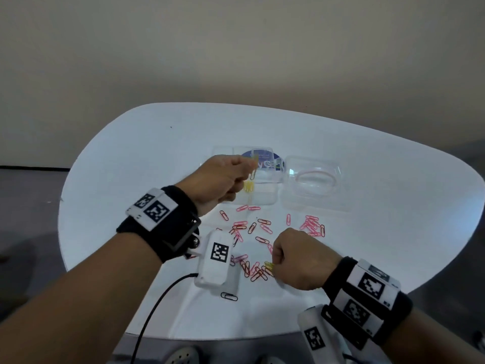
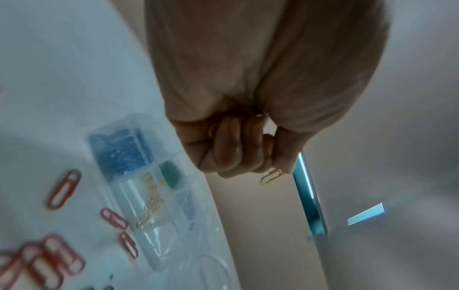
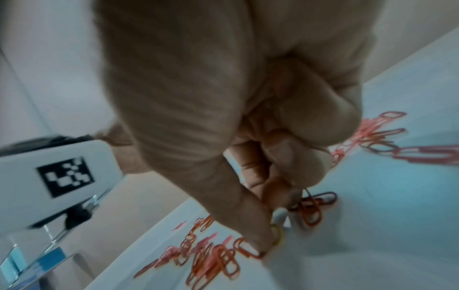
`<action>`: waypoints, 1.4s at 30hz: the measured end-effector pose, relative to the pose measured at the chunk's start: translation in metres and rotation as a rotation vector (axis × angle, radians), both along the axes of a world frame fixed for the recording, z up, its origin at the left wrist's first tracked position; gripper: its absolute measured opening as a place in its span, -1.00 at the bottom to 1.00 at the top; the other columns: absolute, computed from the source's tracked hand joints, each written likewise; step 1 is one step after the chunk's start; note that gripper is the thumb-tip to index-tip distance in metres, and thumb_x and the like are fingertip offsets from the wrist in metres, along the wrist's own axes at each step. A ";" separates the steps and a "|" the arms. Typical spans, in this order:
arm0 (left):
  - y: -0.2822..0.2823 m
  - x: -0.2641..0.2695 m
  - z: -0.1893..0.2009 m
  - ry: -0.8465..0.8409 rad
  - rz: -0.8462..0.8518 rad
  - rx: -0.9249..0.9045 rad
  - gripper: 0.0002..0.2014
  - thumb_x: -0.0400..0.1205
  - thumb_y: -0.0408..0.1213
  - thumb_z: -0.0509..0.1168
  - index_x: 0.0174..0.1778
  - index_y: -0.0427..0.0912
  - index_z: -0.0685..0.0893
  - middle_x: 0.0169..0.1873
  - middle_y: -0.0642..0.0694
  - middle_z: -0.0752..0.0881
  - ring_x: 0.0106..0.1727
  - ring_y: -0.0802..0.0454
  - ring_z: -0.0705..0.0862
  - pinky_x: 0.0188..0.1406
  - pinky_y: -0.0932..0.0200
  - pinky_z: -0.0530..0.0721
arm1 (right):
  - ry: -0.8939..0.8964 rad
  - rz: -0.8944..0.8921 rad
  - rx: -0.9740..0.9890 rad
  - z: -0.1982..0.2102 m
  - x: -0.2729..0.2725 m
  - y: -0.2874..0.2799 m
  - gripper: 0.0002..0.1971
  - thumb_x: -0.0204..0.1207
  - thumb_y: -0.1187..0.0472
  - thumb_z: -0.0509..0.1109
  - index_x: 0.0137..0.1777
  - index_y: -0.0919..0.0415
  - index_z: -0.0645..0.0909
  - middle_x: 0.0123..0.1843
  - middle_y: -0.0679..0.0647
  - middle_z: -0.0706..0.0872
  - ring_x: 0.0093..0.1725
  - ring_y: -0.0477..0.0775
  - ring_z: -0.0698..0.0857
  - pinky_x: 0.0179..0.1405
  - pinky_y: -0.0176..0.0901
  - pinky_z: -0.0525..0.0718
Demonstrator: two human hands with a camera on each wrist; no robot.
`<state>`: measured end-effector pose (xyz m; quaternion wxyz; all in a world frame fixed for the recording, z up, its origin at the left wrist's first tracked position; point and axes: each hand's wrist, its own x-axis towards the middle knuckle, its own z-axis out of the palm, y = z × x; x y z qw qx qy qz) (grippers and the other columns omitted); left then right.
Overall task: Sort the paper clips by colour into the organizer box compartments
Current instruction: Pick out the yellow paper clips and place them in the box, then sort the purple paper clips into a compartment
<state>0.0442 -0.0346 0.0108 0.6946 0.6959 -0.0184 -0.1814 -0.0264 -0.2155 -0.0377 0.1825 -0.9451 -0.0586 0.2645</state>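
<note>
Left hand [image 1: 223,179] pinches a yellow clip [image 2: 271,176] over the organizer box [image 1: 265,190] for dropping among yellows, while right hand [image 1: 299,261] pinches another yellow clip [image 1: 269,265] from the pile.

**Counts on the table**

I count two hands: the left hand [image 1: 223,179] and the right hand [image 1: 296,261]. I see one clear organizer box [image 1: 265,190] and one clear lid [image 1: 315,185] beside it, with one pink band [image 1: 316,174] lying in the lid. The left hand pinches one yellow clip [image 2: 270,176]; the right hand pinches one yellow clip too [image 1: 269,264]. Pink and red clips [image 1: 252,228] lie loose on the table [image 1: 131,153], roughly forty, though overlaps stop me from counting exactly. One dark clip [image 1: 229,296] lies apart near the front. The box shows one small cluster of yellow clips [image 1: 248,187], too blurred to count.
</note>
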 end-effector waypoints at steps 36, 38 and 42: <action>-0.034 0.070 -0.029 0.103 0.595 -0.354 -0.61 0.72 -0.30 0.14 -0.47 -0.23 0.50 -0.61 -0.12 0.64 -0.39 -0.12 0.69 -0.06 0.05 0.71 | -0.377 -0.642 0.901 0.024 0.017 -0.021 -0.85 0.46 0.16 0.58 -0.22 0.23 0.73 -0.50 0.06 0.56 -0.43 0.00 0.54 -0.55 -0.37 0.49; -0.034 0.068 -0.032 0.064 0.569 -0.382 -0.62 0.73 -0.32 0.11 -0.43 -0.27 0.54 -0.48 -0.19 0.69 -0.30 -0.14 0.74 0.08 0.07 0.74 | -0.390 -0.657 0.903 0.023 0.017 -0.026 -0.84 0.46 0.15 0.58 -0.23 0.22 0.73 -0.49 0.08 0.57 -0.43 0.02 0.50 -0.46 -0.25 0.51; -0.027 0.060 -0.022 0.027 0.511 -0.387 -0.69 0.73 -0.34 0.08 -0.30 -0.27 0.60 -0.24 -0.26 0.74 -0.17 -0.11 0.76 -0.31 0.28 0.71 | -0.381 -0.684 0.885 0.019 0.020 -0.036 -0.85 0.46 0.16 0.58 -0.24 0.22 0.74 -0.46 0.11 0.61 -0.52 -0.05 0.52 -0.40 -0.20 0.52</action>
